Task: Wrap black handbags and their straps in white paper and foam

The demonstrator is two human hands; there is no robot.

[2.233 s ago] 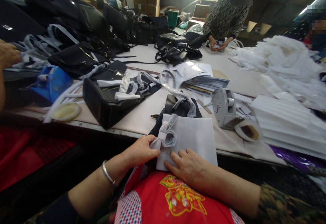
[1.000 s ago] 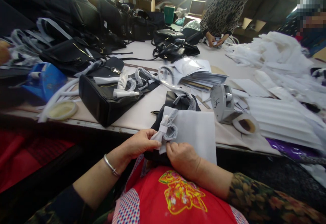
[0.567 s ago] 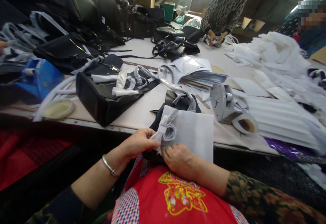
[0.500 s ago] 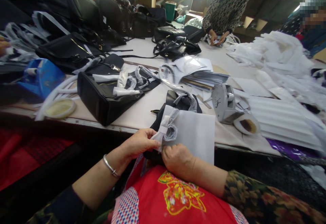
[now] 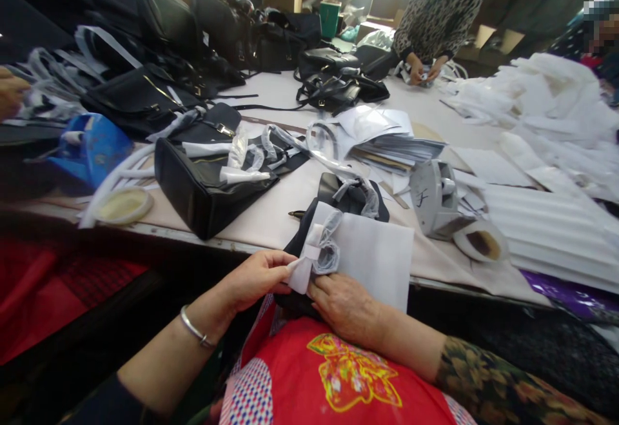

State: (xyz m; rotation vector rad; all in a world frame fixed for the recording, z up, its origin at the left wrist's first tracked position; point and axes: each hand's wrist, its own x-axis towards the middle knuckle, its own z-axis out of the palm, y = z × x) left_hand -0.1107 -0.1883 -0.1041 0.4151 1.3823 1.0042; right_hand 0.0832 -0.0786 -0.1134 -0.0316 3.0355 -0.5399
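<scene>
My left hand [image 5: 264, 276] pinches the end of a white wrapping strip [image 5: 302, 273] between thumb and fingers. This strip is banded around a coiled strap in clear plastic [image 5: 327, 256]. Beneath them a black handbag [image 5: 300, 237] lies at the table edge and over my lap, partly covered. A white foam sheet [image 5: 380, 257] spreads over the bag's right side. My right hand [image 5: 345, 302] lies just below the coil with its fingers extended, against the bag and sheet; its fingertips are partly hidden.
Another black handbag [image 5: 213, 183] with wrapped straps stands to the left. Nearby are a blue tape dispenser [image 5: 91, 148], a grey tape dispenser [image 5: 435, 196], tape rolls [image 5: 124, 204] and a paper stack [image 5: 382, 128]. White foam sheets [image 5: 556, 102] pile up at right. A person [image 5: 438, 19] works across the table.
My right hand's fingers have uncurled from a fist and now lie flatter. My left hand keeps its pinch on the strip. The whole view has shifted slightly.
</scene>
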